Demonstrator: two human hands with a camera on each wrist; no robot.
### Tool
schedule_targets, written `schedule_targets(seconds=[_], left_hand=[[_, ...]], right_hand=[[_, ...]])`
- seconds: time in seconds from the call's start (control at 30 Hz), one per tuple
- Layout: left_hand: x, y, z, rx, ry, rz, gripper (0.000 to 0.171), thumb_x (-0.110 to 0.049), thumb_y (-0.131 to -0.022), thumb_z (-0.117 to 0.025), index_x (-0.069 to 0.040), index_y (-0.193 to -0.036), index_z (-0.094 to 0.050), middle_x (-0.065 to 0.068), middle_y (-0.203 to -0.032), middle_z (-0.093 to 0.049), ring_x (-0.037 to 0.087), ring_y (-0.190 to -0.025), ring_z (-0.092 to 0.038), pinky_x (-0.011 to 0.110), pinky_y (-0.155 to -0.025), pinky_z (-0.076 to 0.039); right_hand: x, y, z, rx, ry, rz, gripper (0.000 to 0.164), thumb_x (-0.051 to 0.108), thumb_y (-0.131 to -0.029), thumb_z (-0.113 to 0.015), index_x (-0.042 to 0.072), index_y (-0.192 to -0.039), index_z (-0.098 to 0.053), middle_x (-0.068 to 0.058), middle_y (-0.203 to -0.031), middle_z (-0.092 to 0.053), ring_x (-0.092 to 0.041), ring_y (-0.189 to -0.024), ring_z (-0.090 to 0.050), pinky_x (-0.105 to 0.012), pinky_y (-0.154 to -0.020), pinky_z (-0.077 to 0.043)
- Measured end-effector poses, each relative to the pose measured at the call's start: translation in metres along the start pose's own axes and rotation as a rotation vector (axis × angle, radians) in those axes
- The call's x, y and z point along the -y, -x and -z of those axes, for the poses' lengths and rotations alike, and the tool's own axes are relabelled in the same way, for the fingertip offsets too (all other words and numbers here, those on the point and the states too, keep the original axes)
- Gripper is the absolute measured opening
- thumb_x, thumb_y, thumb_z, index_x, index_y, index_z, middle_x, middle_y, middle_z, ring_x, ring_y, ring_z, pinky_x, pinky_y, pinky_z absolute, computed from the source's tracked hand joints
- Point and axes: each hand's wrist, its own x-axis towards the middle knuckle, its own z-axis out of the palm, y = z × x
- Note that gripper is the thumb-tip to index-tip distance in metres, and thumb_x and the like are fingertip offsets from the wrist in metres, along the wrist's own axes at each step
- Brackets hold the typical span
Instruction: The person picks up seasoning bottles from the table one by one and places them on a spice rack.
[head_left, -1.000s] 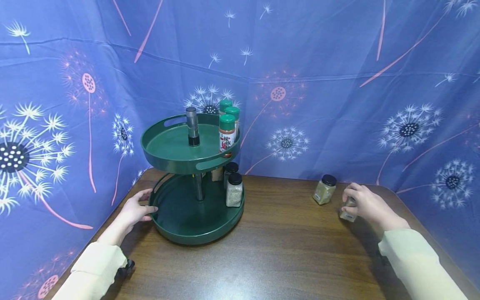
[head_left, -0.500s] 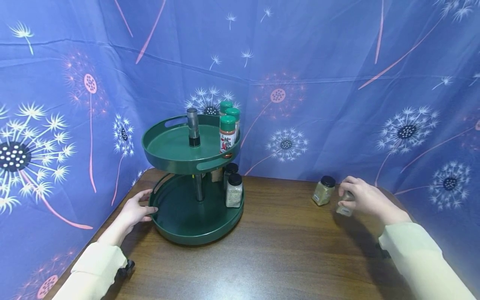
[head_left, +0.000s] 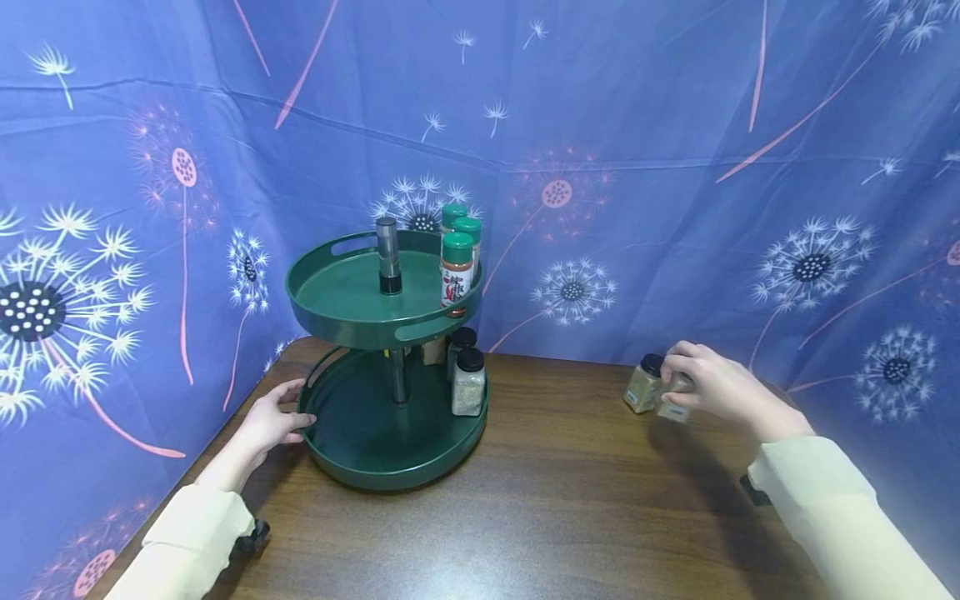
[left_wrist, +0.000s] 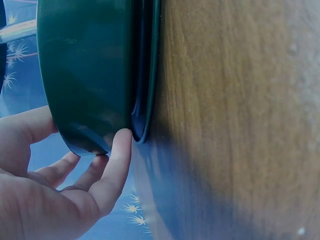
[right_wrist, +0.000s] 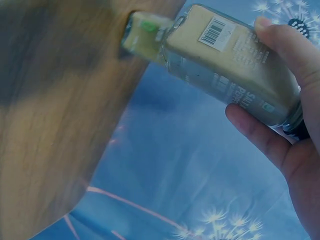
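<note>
My right hand holds a square glass spice jar of pale powder by its upper part. In the right wrist view, its barcode label and printed side show on the jar, which looks raised off the table. Close beside it stands a second jar with a black lid and yellowish contents. At the left, my left hand grips the rim of the lower tier of a green two-tier turntable rack. The left wrist view shows the fingers around that tier's edge.
Several green-capped shakers stand on the upper tier's right side. Black-lidded jars and a partly hidden brown item sit on the lower tier. Blue dandelion-print cloth surrounds the wooden table.
My right hand has carried its jar leftward and slightly back, up beside the standing jar. The left hand and the rack have stayed in place.
</note>
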Motion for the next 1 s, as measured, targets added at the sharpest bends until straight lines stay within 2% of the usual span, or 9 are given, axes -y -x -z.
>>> schedule_targets(seconds=[0.23,0.43,0.6,0.8,1.0], left_hand=[[0.002,0.0,-0.001,-0.004,-0.001,0.005,0.07,-0.004,-0.08,-0.061,-0.001,-0.139,-0.023,0.029,-0.132,-0.028,0.017,-0.084,-0.054,0.031,-0.064,-0.056],[0.004,-0.002,-0.001,-0.009,0.011,0.003,0.07,-0.003,-0.079,-0.061,-0.001,-0.138,-0.024,0.029,-0.131,-0.028,0.015,-0.081,-0.054,0.032,-0.064,-0.056],[0.004,-0.003,-0.002,-0.004,0.02,0.01,0.07,-0.003,-0.08,-0.06,-0.002,-0.138,-0.023,0.028,-0.132,-0.027,0.017,-0.083,-0.054,0.032,-0.065,-0.056],[0.003,-0.003,-0.001,-0.004,0.016,0.01,0.07,-0.003,-0.08,-0.061,-0.002,-0.139,-0.023,0.028,-0.133,-0.027,0.013,-0.08,-0.054,0.032,-0.065,-0.056],[0.003,-0.003,0.0,0.002,0.018,0.014,0.071,-0.004,-0.08,-0.061,-0.003,-0.139,-0.022,0.028,-0.134,-0.026,0.017,-0.084,-0.054,0.032,-0.066,-0.056]], right_hand=[[0.012,-0.014,0.002,0.035,-0.003,-0.006,0.028,0.028,-0.059,-0.079,0.023,-0.074,-0.056,0.009,-0.089,-0.051,-0.012,-0.077,-0.048,-0.028,-0.052,-0.042],[0.018,-0.024,0.003,0.014,0.0,0.031,0.028,0.028,-0.06,-0.079,0.024,-0.076,-0.056,0.011,-0.092,-0.053,-0.011,-0.077,-0.048,-0.028,-0.053,-0.044],[0.023,-0.031,0.005,0.02,0.008,0.032,0.027,0.029,-0.061,-0.078,0.027,-0.075,-0.055,0.012,-0.093,-0.052,-0.011,-0.078,-0.048,-0.028,-0.053,-0.044],[0.031,-0.042,0.009,0.019,0.032,0.032,0.025,0.03,-0.063,-0.077,0.03,-0.072,-0.054,0.014,-0.094,-0.051,-0.01,-0.079,-0.047,-0.026,-0.049,-0.041],[0.039,-0.052,0.01,0.0,0.023,0.052,0.023,0.03,-0.063,-0.077,0.029,-0.072,-0.055,0.01,-0.096,-0.053,-0.012,-0.08,-0.049,-0.029,-0.049,-0.044]])
